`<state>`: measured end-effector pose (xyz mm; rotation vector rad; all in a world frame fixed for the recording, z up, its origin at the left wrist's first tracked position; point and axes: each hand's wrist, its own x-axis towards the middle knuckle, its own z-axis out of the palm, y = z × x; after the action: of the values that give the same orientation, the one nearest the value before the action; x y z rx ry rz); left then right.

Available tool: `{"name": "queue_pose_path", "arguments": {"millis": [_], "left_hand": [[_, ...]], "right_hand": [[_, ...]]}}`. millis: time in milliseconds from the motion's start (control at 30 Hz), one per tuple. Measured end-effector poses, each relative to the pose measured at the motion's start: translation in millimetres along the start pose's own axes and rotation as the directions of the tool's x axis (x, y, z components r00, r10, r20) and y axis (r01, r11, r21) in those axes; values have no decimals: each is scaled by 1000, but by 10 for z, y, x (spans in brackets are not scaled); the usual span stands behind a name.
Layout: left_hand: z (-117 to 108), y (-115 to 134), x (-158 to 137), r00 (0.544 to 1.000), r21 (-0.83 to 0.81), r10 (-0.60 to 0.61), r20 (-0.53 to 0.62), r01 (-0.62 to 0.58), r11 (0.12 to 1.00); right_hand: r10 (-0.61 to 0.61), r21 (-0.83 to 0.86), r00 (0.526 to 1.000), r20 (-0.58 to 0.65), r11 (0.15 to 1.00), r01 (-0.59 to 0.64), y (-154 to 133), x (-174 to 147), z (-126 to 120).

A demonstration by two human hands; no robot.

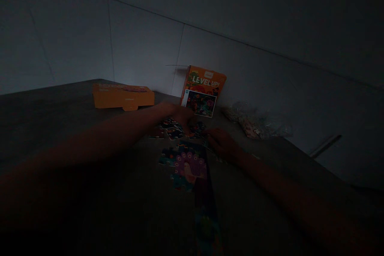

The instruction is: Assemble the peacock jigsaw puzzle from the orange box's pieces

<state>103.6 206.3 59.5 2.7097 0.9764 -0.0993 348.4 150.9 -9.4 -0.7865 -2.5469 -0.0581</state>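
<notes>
The picture is very dark. My left hand (182, 115) reaches over a group of loose jigsaw puzzle pieces (174, 133), its fingers apart and pointing down at them. Right of these pieces, my right hand (221, 142) is low over the table with its fingers drawn together; what they hold, if anything, is too dim to make out. Nearer to me lies a joined part of the puzzle (190, 170), showing a purple bird with a fanned tail. A joined strip (207, 224) runs from it toward me along the right side.
An orange puzzle box (207, 82) marked "LEVEL UP!" stands against the wall with its picture facing me. Another orange box part (124, 97) lies at the back left. Crumpled clear plastic bags (258, 124) rest at the back right by the table (120, 204) edge.
</notes>
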Motion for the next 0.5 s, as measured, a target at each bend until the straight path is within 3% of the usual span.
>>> {"name": "queue_pose_path", "arguments": {"millis": [233, 500], "left_hand": [[87, 97, 77, 999, 18, 6, -34, -6, 1000], [-135, -7, -83, 987, 60, -74, -140, 83, 995]], "right_hand": [[-9, -1, 1000, -15, 1000, 9, -8, -3, 1], [-13, -4, 999, -30, 1000, 13, 21, -6, 35]]}}
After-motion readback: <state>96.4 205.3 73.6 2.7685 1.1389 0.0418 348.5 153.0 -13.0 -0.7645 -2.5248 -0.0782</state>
